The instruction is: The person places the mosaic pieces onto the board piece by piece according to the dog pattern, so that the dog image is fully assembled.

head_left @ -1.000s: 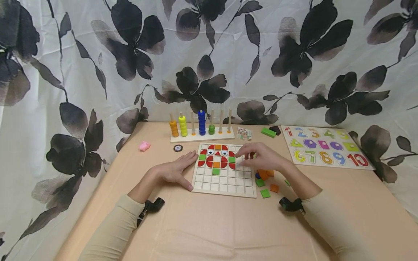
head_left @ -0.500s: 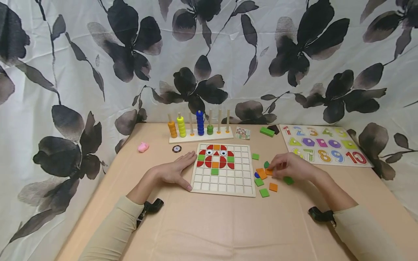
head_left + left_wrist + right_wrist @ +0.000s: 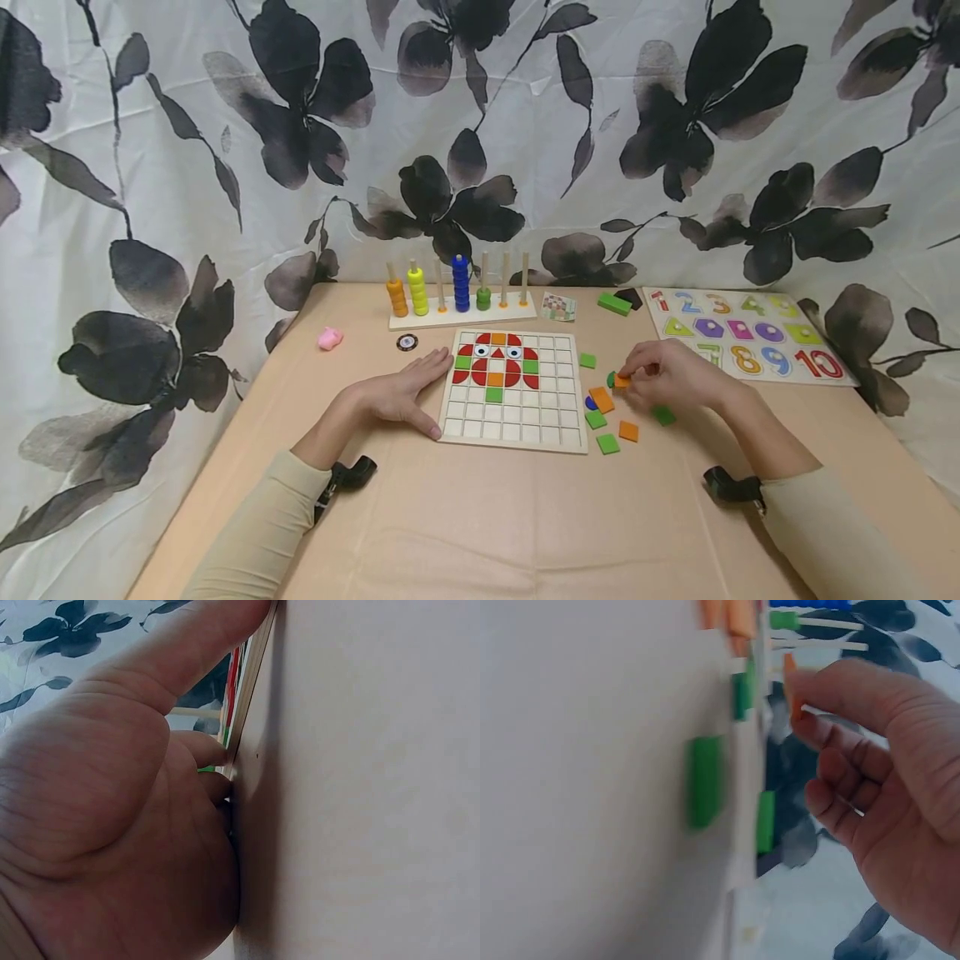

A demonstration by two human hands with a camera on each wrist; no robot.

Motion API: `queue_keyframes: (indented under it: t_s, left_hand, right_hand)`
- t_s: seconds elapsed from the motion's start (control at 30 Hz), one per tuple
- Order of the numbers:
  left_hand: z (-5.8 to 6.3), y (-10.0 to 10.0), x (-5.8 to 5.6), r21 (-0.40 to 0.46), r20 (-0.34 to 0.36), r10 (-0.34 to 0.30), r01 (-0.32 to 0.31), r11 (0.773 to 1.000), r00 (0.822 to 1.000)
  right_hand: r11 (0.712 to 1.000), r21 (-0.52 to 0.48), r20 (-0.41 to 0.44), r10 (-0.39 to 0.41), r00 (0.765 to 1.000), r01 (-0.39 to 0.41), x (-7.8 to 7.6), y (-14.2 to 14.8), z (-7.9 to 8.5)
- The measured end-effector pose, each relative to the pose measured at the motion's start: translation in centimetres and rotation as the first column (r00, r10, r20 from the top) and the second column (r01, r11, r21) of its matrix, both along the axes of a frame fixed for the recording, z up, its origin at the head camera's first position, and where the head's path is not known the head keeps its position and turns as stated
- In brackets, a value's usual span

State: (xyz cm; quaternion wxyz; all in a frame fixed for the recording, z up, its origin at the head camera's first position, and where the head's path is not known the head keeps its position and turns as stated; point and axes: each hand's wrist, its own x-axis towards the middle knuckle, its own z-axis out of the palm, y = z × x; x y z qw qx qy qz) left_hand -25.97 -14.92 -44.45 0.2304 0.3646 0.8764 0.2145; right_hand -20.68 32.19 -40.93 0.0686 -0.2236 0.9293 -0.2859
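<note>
A gridded wooden board (image 3: 517, 421) lies in the middle of the table, its upper left squares filled with red, green, orange and white tiles in an owl-like pattern with two eyes. My left hand (image 3: 393, 392) rests flat with spread fingers along the board's left edge, the thumb at its lower corner. To the right of the board, my right hand (image 3: 671, 379) pinches an orange tile (image 3: 791, 684) between thumb and fingertips, held above the table in the right wrist view. Loose orange tiles (image 3: 601, 399), green tiles (image 3: 608, 443) and a blue piece (image 3: 591, 402) lie around it.
Behind the board stands a peg stacker (image 3: 465, 313) with coloured rings. Nearby lie a picture card (image 3: 558, 307), a green block (image 3: 614, 303), a round black-and-white token (image 3: 407, 342) and a pink lump (image 3: 330, 338). A number puzzle board (image 3: 750, 371) is at the back right.
My right hand has gone from above the board rightward to the loose tiles and picked an orange one up from among them. The left hand stays in place.
</note>
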Motion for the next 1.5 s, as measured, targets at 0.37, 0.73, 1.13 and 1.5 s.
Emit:
queue_keyframes:
  t_s: [0.37, 0.73, 1.13, 1.5]
  left_hand:
    - [0.1, -0.1, 0.1, 0.016, 0.0, -0.008, 0.008, 1.0, 1.0]
    - [0.3, 0.2, 0.4, 0.004, 0.02, 0.013, -0.013, 1.0, 1.0]
    - [0.2, -0.1, 0.1, 0.007, 0.014, 0.004, -0.004, 1.0, 1.0]
    - [0.2, 0.1, 0.1, 0.007, 0.027, 0.017, -0.017, 1.0, 0.999]
  right_hand:
    - [0.958, -0.034, -0.087, 0.282, 0.955, -0.286, -2.9, -9.8, 1.5]
    - [0.92, 0.112, -0.038, 0.381, 0.924, -0.375, -3.6, -14.8, -0.4]
    - [0.909, 0.147, -0.047, 0.4, 0.915, -0.39, -3.8, -15.8, -0.8]
    - [0.945, 0.012, -0.002, 0.326, 0.945, -0.326, -2.9, -13.1, -0.2]
